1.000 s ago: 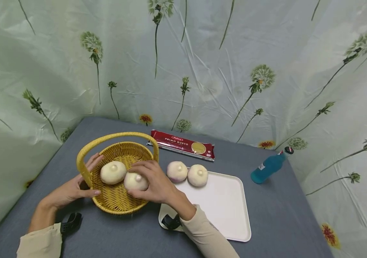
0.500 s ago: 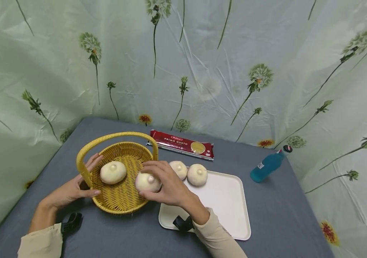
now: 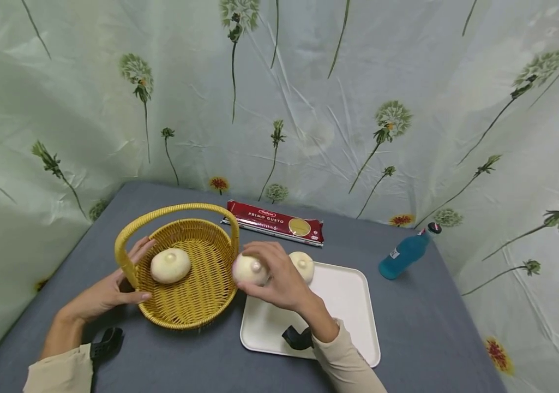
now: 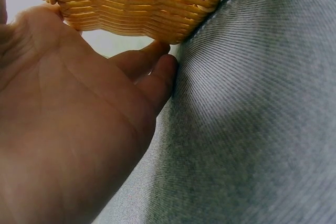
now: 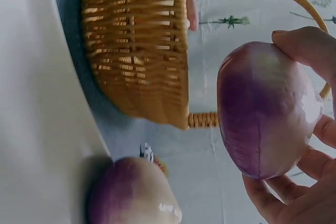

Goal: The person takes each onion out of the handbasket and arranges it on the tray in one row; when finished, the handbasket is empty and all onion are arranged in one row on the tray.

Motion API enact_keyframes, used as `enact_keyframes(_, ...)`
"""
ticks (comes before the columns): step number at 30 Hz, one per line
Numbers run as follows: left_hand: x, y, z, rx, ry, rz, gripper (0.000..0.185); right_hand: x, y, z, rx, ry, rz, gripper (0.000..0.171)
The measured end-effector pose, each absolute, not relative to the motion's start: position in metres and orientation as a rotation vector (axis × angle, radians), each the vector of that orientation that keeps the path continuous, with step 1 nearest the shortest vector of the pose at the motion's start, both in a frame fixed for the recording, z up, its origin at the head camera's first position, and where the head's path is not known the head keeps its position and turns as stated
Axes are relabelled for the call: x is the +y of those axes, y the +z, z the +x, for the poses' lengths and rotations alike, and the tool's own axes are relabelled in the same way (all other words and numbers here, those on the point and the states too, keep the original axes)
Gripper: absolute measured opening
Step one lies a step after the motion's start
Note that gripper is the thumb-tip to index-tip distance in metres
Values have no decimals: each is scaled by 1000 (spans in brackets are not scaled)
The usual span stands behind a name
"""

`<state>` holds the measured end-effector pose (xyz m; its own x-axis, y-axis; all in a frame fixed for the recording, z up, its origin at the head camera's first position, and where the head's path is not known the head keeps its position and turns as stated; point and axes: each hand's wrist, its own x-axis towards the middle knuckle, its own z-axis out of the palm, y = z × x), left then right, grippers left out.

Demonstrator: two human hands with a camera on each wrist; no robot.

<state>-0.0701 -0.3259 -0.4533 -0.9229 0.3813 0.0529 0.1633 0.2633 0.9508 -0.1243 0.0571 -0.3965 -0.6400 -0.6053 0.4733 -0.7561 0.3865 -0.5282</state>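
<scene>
Left grip (image 3: 109, 292): bare hand, fingers spread and nearly straight against the left side of the yellow basket (image 3: 210, 273). Can't tell how hard it bears; if lightly, a knock from the right could slide or tip the basket on the worktop (image 3: 186, 365). Basket turnip (image 3: 171, 266): 1 visible, sitting toward the left wall, with bare weave to its right, so a jolt could roll it. Basket handle (image 3: 196, 206) arches over; its right foot looks just beside the held turnip (image 3: 248, 270) in the head view, actual gap unclear. Held turnip is in the air by the right rim, between basket and tray. Main snag risk: any drift left or down could catch rim or handle and drag the basket. Right grip (image 3: 284, 281): thumb and fingers curled round that turnip, parted about its width. Skin looks glossy, so a loosened pinch could drop it on rim or tray. Red packet (image 3: 276, 222) lies behind, apart from the hand; low risk. Tray turnip (image 3: 305, 265), part hidden by the hand: knuckles could bump it and start it rolling. White tray (image 3: 340, 295): black wrist mount (image 3: 299, 338) overlaps it in view; a dropped wrist could knock or shift it. Blue bottle (image 3: 404, 254) is well right; only a wide swing should topple it.
</scene>
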Motion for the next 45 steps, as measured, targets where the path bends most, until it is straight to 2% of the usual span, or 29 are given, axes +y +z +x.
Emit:
enact_keyframes(17,-324,-456,-69,2303,1762,495,105,106,-399,-131,-2445,1066,1088,43)
enact_keyframes(38,-324,-457,-72,2296,1773,499,105,159,-409,-142,-2531,1083,852,45)
enact_keyframes(45,-325,-454,-70,2291,1764,470,105,169,-409,-145,-2537,1074,852,46)
